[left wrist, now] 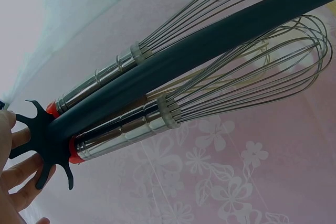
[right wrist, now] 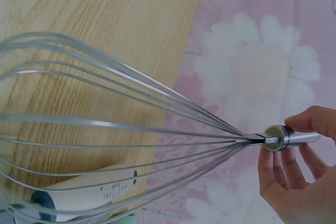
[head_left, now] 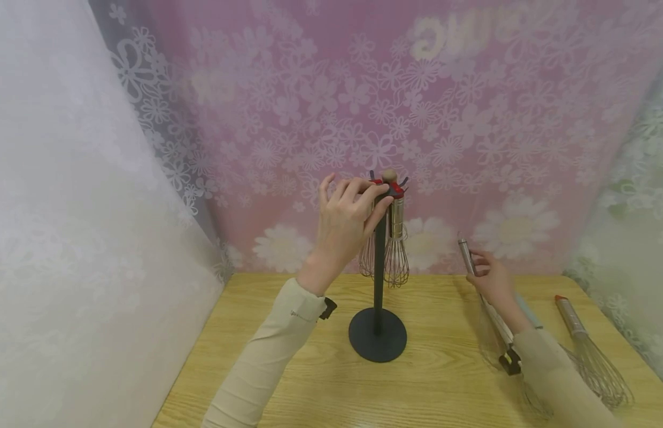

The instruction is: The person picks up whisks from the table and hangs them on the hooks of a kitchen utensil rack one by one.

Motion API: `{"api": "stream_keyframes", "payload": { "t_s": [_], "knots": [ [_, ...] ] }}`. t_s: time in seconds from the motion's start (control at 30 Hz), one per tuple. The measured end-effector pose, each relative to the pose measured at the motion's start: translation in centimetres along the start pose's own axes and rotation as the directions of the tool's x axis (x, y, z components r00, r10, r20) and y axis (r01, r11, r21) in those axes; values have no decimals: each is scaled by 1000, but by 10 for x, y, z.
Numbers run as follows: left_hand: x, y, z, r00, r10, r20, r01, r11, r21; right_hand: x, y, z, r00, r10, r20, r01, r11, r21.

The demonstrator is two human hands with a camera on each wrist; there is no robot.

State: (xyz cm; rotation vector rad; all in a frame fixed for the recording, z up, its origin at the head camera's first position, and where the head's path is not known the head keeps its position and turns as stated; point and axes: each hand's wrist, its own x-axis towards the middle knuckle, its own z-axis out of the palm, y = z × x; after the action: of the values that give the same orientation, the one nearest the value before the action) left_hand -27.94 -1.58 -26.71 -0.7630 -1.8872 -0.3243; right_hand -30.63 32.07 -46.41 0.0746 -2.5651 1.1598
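Note:
My left hand [head_left: 344, 217] grips the hooked top of a black utensil stand [head_left: 379, 273], thumb and fingers around its hooks. Silver-handled whisks with red ends hang there, a nearer whisk [left wrist: 123, 137] and another whisk [left wrist: 97, 80] across the pole. Behind them shows a whisk with pale loops [left wrist: 236, 69], mostly covered by the pole; a round wooden end [head_left: 389, 175] tops the stand in the head view. To the right, my right hand [head_left: 494, 282] pinches a metal whisk [right wrist: 302, 138] by its handle, between thumb and fingers. Its handle points up and its wire loops hang down over the table.
Another whisk [head_left: 574, 318] with a red end lies at the right of the wooden table [head_left: 289, 374]. Near it, a whitish cylindrical object with printed text [right wrist: 100, 190] lies under the wires. A pink flowered backdrop [head_left: 310, 107] rises behind the table.

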Motion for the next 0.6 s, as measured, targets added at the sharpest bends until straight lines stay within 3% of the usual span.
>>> {"api": "stream_keyframes", "payload": {
  "t_s": [0.27, 0.6],
  "knots": [
    [0, 0, 0, 1000, 0, 1, 0, 1000, 8, -13, -8, 3, 978, -114, -177, 125, 991, 54],
    [0, 0, -2, 1000, -4, -3, 4, 1000, -1, -22, -22, 9, 938, -130, -321, 192, 967, 170]
  ]
}}
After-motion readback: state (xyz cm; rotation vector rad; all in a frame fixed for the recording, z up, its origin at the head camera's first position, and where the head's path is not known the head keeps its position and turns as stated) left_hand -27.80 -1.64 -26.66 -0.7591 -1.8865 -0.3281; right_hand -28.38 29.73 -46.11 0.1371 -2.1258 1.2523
